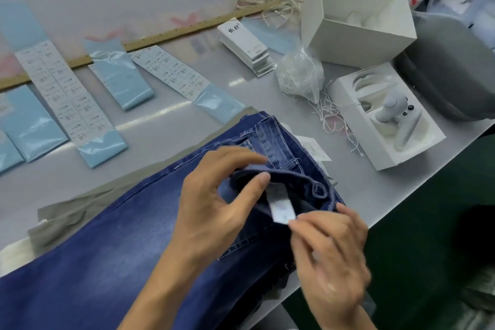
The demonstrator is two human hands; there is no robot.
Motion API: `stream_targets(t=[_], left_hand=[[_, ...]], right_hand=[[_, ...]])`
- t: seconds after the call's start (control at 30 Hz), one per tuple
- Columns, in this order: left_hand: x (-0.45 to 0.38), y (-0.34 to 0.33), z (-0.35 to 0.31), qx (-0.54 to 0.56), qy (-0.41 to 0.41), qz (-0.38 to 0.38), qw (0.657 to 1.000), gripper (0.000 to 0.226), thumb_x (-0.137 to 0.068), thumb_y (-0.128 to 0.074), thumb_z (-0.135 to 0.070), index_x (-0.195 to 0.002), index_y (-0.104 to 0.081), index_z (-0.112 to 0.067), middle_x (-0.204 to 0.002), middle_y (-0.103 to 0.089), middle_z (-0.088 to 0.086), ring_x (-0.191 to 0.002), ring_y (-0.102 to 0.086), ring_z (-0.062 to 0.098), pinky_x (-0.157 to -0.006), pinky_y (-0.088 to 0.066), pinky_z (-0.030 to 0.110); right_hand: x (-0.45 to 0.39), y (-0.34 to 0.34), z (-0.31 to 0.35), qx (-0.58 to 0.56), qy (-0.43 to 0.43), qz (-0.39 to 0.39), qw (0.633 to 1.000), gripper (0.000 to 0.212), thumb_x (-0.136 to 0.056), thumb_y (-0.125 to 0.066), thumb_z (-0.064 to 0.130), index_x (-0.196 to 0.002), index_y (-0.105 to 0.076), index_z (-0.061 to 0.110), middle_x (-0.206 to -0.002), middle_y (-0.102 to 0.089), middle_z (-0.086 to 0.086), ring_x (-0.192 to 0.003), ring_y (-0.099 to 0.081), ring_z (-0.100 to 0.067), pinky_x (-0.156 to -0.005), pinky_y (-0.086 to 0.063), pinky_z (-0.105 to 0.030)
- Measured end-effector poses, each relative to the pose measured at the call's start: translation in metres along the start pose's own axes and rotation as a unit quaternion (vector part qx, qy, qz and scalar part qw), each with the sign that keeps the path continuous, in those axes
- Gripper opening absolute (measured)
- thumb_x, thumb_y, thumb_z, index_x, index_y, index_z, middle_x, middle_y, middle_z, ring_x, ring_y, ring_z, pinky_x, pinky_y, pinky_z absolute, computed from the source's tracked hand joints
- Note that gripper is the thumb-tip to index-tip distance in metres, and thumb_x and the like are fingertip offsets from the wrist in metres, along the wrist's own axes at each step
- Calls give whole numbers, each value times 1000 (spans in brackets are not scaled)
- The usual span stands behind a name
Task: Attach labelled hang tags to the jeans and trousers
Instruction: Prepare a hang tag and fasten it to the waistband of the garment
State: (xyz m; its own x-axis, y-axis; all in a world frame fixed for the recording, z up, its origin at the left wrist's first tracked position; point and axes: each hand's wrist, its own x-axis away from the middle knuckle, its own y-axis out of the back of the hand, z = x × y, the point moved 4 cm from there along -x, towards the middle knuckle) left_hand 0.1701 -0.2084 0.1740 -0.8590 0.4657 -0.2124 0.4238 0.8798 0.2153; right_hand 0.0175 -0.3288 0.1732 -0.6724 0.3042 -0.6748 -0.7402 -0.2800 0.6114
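Risk, largest first: the jeans (112, 244) overhang the near table (166, 120) edge; if you tug the waistband they may slide off. Next: your left hand (214, 201) pinches the folded waistband between thumb and fingers; a loose pinch lets it flop shut. Smallest: your right hand (329, 249) pinches the sewn-in label's (281, 206) lower edge, and it may slip free while you read it.

Jeans: dark blue denim, faded, white stitching, flat on grey trousers (80, 203).
Hang tags (246, 45): stacked beyond the jeans.
Strings (332, 120): loose, right of the jeans.
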Motion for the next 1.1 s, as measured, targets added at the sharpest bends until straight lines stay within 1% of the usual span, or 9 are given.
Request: stream_targets(t=[0.13,0.27,0.33,0.4,0.5,0.7,0.8,0.93,1.1], left_hand=[[7,11,-1,-29,-21,-71,997,38,-98,-60,-35,-136,-55,-31,-143,-54,-6,-136,-51,22,-110,-41,28],[36,-17,24,-332,-47,54,940,49,-99,-50,-38,-145,-56,-19,-156,-46,0,-144,-44,22,-115,-40,41],[50,-29,39,-394,-40,121,910,50,-100,-46,-41,-145,-57,-20,-157,-45,1,-145,-43,20,-112,-43,45],[57,-21,50,-397,-45,114,910,49,-100,-48,-45,-145,-57,-27,-158,-43,-1,-147,-39,16,-113,-38,46],[68,17,68,-404,-33,76,911,48,-103,-40,-52,-148,-49,-40,-159,-42,-4,-147,-39,13,-113,-32,47],[86,103,120,-475,76,8,877,51,-97,-36,-60,-133,-65,-38,-137,-65,-4,-122,-65,15,-107,-29,36],[76,139,140,-460,132,-86,874,55,-101,-35,-51,-99,-82,-23,-104,-78,-4,-89,-76,12,-88,-42,28],[42,172,167,-384,195,-142,891,15,-77,-78,-28,-92,-80,-27,-90,-75,-12,-75,-72,9,-74,-53,24],[-42,186,199,-257,222,-147,929,25,-97,-64,-24,-120,-69,-34,-113,-56,-32,-111,-59,2,-94,-43,16]], right_hand=[[-52,18,-49,40,-226,-27,973,30,-90,-70,1,-119,-67,8,-118,-59,-10,-100,-60,-21,-89,-54,-52],[-103,15,-33,78,-97,-12,992,40,-101,-56,20,-139,-55,8,-146,-46,-15,-139,-40,-11,-114,-38,-31],[-102,-24,-12,99,-19,195,976,60,-105,-38,43,-158,-29,17,-164,-26,-5,-153,-19,-14,-123,-21,-29],[-73,-65,-17,170,-7,474,864,70,-96,5,67,-156,18,34,-168,14,12,-151,21,-4,-126,2,-32],[-50,-79,-43,166,-72,593,784,69,-84,2,68,-142,31,46,-154,34,27,-141,33,5,-124,8,-29],[-98,-130,-30,28,-18,530,848,42,-112,-9,32,-148,-27,23,-161,-30,4,-150,-28,-12,-108,-27,-7],[-143,-156,-21,115,15,453,884,16,-103,-52,19,-102,-64,30,-106,-76,1,-101,-71,-20,-74,-46,-12],[-172,-234,1,-29,-106,453,885,23,-85,-77,25,-94,-70,45,-81,-63,39,-85,-62,7,-65,-50,-17],[-207,-401,15,-157,-189,437,865,26,-88,-74,18,-112,-70,28,-96,-71,19,-85,-66,1,-78,-52,-21]])
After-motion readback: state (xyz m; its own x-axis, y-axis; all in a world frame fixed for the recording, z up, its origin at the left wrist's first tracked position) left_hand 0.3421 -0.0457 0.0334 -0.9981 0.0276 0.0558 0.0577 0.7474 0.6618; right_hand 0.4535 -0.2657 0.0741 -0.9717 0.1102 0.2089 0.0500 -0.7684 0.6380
